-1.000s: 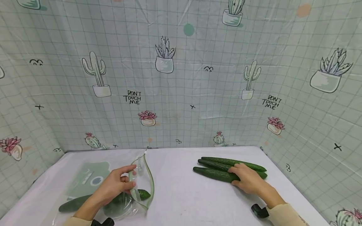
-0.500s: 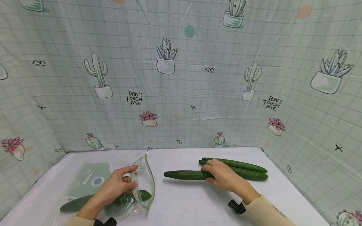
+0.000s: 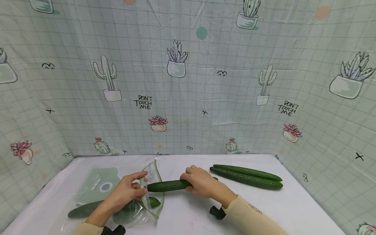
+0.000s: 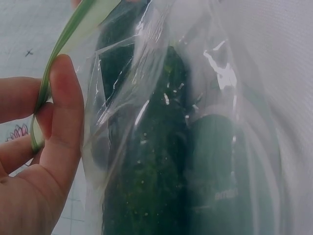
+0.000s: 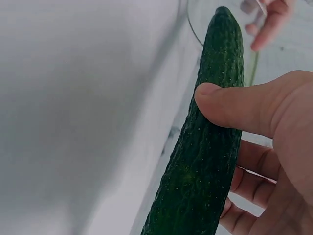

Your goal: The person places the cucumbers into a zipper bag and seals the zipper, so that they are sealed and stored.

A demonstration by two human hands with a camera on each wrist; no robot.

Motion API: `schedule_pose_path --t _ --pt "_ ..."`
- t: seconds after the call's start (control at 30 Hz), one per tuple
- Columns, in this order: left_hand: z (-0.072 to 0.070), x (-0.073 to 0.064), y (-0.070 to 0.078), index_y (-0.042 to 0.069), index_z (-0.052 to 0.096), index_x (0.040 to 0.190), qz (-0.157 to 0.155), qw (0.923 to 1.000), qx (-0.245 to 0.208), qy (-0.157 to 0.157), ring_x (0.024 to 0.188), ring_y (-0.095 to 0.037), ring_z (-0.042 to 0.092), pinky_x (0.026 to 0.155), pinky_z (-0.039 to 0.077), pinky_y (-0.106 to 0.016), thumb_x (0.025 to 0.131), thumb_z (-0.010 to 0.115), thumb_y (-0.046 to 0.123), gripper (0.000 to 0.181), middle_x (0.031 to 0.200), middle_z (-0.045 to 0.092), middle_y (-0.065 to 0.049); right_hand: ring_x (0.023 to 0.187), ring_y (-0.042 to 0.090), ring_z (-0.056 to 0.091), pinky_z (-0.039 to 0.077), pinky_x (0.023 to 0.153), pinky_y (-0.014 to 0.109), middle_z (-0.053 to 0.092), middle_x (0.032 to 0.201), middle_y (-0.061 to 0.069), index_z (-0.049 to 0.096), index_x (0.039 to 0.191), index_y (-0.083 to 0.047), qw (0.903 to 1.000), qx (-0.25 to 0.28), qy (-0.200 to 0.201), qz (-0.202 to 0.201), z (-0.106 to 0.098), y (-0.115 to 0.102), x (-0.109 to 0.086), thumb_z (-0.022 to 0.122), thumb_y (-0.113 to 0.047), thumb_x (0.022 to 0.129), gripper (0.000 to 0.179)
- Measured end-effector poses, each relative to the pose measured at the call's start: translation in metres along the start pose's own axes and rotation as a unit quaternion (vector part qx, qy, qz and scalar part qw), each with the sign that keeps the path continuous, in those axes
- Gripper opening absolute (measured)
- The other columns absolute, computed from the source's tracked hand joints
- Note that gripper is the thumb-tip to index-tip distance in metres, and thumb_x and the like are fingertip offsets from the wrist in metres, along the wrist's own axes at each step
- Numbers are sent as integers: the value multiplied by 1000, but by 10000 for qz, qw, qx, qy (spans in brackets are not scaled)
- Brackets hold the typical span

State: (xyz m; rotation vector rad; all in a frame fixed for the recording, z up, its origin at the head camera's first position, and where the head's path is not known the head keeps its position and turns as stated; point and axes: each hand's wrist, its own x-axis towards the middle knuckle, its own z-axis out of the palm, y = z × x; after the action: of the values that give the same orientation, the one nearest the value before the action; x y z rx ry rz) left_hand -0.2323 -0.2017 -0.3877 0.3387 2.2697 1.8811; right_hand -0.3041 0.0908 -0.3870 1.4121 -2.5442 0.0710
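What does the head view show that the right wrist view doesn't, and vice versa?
Only the head view: two loose cucumbers on the table, the green printed side of the plastic bag, and beige sleeves.

Only the right wrist view: the part of the held cucumber that the right hand hides in the head view.

Both: that hand gripping the cucumber, its tip close to the left hand.

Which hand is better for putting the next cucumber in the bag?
Probably the right hand: it grips a cucumber whose tip is at the mouth of the clear plastic bag. The left hand pinches the bag's rim, so it seems busy.
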Motion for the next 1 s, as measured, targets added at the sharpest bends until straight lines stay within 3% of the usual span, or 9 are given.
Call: schedule_pose_path --t 0.3,0.57,0.77,1.0 --pt "1 1 -1 -9 25 147 17 10000 36 59 63 -16 54 66 55 -40 87 65 -1 73 62 45 -1 85 10 51 45 74 23 58 94 -8 67 111 -22 9992 -313 -214 -92 14 -25 40 76 -24 83 29" --pt "2 1 -1 -9 26 147 -18 10000 61 50 61 -16 54 65 55 -39 87 65 -1 72 61 45 -1 82 6 50 44 69 21 58 90 -10 68 105 -24 9989 -3 -455 -71 23 -44 60 76 -25 82 23" --pt "1 2 0 -9 28 146 45 9999 103 84 61 -15 54 65 56 -38 86 65 -2 71 62 46 -1 86 7 52 45 75 23 62 95 -11 69 109 -25 9977 149 -663 49 21 -42 60 77 -30 81 30" --pt "0 1 -1 -9 26 147 21 10000 81 47 64 -16 55 65 55 -38 87 65 -2 72 62 45 0 88 6 52 45 75 23 62 98 -12 68 114 -25 9934 530 -926 433 15 -19 35 79 -30 79 36"
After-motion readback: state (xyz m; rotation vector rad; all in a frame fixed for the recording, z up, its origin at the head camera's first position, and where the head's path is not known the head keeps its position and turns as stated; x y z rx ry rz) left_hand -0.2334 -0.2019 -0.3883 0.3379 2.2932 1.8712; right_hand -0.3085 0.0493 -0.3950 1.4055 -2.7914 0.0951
